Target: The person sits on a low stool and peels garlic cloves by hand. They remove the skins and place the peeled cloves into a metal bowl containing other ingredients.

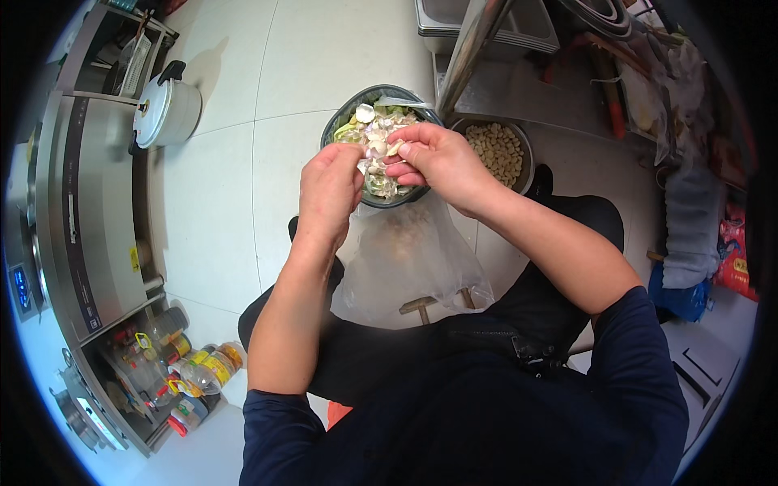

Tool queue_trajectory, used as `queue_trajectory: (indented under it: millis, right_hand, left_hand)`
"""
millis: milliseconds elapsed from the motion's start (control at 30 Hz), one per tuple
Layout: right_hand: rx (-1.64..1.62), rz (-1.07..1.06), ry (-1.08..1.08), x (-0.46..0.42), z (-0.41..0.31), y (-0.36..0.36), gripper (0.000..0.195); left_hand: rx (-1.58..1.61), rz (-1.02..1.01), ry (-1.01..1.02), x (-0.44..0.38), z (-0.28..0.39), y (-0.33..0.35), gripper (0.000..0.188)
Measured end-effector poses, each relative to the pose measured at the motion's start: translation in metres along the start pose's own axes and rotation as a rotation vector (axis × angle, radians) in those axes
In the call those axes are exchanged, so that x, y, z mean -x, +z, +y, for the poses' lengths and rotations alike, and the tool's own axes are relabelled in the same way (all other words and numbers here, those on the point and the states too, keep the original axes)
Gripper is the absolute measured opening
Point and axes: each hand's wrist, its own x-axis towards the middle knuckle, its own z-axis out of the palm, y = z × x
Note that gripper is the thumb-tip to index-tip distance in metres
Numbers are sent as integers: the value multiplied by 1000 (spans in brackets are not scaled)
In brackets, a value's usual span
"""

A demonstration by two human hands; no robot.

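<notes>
Between the thumb and fingers of my right hand [447, 163] is a pale garlic clove [395, 147]. My left hand [328, 185] is close beside it, thumb and forefinger pinched together; whether a scrap of skin is between them I cannot tell. Both hands are over a dark round bin [326, 130] lined with clear plastic. Garlic skins [383, 182] and some green leaves fill it near the top. Beyond my right wrist, a round metal bowl [527, 159] holds many peeled garlic cloves [495, 152]. A translucent plastic bag [401, 261] lies between my legs, its contents blurred.
A lidded pressure cooker [176, 112] stands on the tiled floor at left, near a stainless steel cabinet [115, 212]. Several bottles [209, 370] crowd a low shelf. At right, a metal rack leg [465, 67] rises beside the bin, with stacked steel pans [492, 42] above.
</notes>
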Motion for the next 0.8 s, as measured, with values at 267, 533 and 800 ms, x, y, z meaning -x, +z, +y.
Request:
queue_trajectory:
  millis: [267, 533, 800]
  right_hand:
    - [215, -47, -197, 5, 4, 2, 22]
    - [682, 55, -640, 5, 10, 0, 20]
    - [874, 7, -779, 5, 11, -5, 25]
  left_hand:
    - [-377, -28, 136, 3, -3, 10, 26]
    - [-304, -45, 14, -1, -6, 7, 19]
    - [-255, -106, -16, 1, -8, 3, 12]
